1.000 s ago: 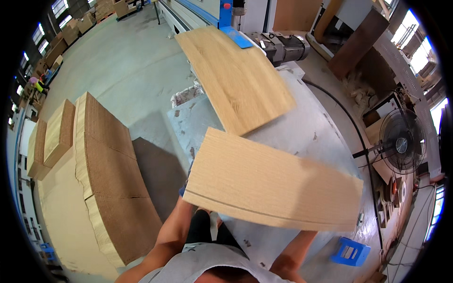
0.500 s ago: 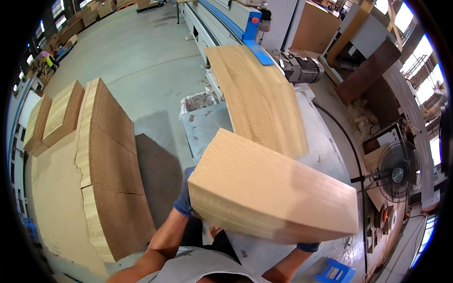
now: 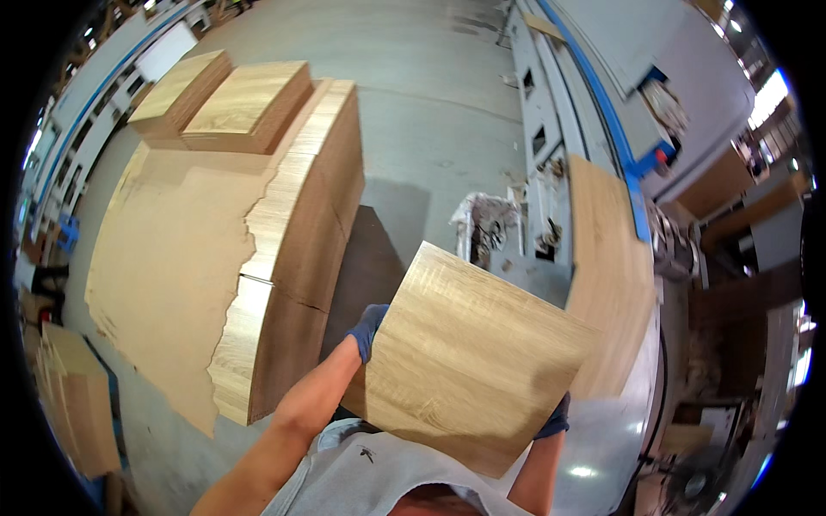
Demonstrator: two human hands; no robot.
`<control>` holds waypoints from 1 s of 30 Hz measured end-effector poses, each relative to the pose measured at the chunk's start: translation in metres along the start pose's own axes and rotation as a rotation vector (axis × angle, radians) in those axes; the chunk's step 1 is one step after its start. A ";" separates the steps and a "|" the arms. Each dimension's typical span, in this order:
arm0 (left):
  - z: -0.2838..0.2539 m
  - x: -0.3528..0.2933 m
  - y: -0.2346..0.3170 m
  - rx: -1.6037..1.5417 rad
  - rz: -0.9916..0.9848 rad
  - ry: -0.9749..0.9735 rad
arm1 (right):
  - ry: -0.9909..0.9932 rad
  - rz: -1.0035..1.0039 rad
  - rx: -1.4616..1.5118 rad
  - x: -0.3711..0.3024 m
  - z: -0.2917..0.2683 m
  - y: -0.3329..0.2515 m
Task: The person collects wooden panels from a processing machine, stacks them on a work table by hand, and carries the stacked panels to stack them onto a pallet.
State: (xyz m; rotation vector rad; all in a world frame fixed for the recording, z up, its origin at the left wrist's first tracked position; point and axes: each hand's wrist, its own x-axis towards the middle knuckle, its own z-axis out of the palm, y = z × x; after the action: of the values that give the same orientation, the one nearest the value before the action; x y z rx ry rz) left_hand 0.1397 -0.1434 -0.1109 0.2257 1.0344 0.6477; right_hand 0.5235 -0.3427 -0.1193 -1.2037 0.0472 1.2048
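Observation:
A thick stack of wood-grain boards (image 3: pixel 473 353) is held tilted in front of my body, its broad grained face turned up. My left hand (image 3: pixel 368 331), in a dark blue glove, grips the stack's left edge; its fingertips go out of sight behind the boards. At the lower right edge my right hand (image 3: pixel 557 419), gloved alike, holds the other side, mostly hidden by the stack. Just beyond it, a long wood-grain board (image 3: pixel 607 275) lies on the metal machine table (image 3: pixel 602 447).
On the left stands a large pile of boards (image 3: pixel 314 215) under a torn cardboard sheet (image 3: pixel 172 249). Two smaller board stacks (image 3: pixel 249 99) sit on its far end. A lined waste bin (image 3: pixel 482 228) stands beside the long machine (image 3: pixel 551 112). More boards (image 3: pixel 82 404) are at lower left.
My view has swung left toward the large pile. The stack in my hands has turned, from showing its striped board edges to showing its broad grained face.

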 end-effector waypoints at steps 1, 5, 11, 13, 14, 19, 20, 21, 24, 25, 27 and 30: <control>-0.013 0.006 0.016 -0.045 -0.033 0.008 | -0.011 0.080 0.007 0.021 0.013 0.006; -0.055 0.028 0.078 0.018 0.029 0.043 | -0.193 0.047 -0.038 0.076 0.093 0.025; -0.116 0.072 0.155 -0.069 0.063 0.079 | -0.459 0.131 -0.043 0.075 0.248 0.016; -0.125 0.081 0.182 -0.104 0.074 0.063 | -0.516 0.052 -0.125 0.109 0.253 0.026; -0.124 0.086 0.199 -0.135 0.078 0.047 | -0.563 -0.028 -0.206 0.125 0.263 0.029; -0.097 0.089 0.281 -0.052 0.180 0.030 | -0.538 0.137 -0.172 0.173 0.341 0.026; -0.101 0.096 0.295 0.059 0.227 0.074 | -0.533 0.188 -0.052 0.178 0.364 0.027; -0.108 0.102 0.310 0.169 0.271 0.120 | -0.544 0.206 -0.056 0.182 0.389 0.023; -0.098 0.100 0.359 0.025 0.360 0.056 | -0.587 0.326 0.060 0.193 0.459 0.007; -0.103 0.101 0.375 -0.032 0.411 0.039 | -0.619 0.306 0.027 0.198 0.479 0.005; -0.117 0.102 0.417 -0.030 0.365 0.033 | -0.666 0.283 -0.018 0.212 0.514 0.003; -0.120 0.091 0.479 0.396 0.531 0.123 | -0.647 0.176 -0.096 0.232 0.564 0.013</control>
State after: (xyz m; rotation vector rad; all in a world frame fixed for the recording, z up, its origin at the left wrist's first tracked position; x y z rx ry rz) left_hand -0.1184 0.2761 -0.0151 0.8347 1.2271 0.9367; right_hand 0.3109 0.2204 -0.0206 -0.8541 -0.3978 1.7194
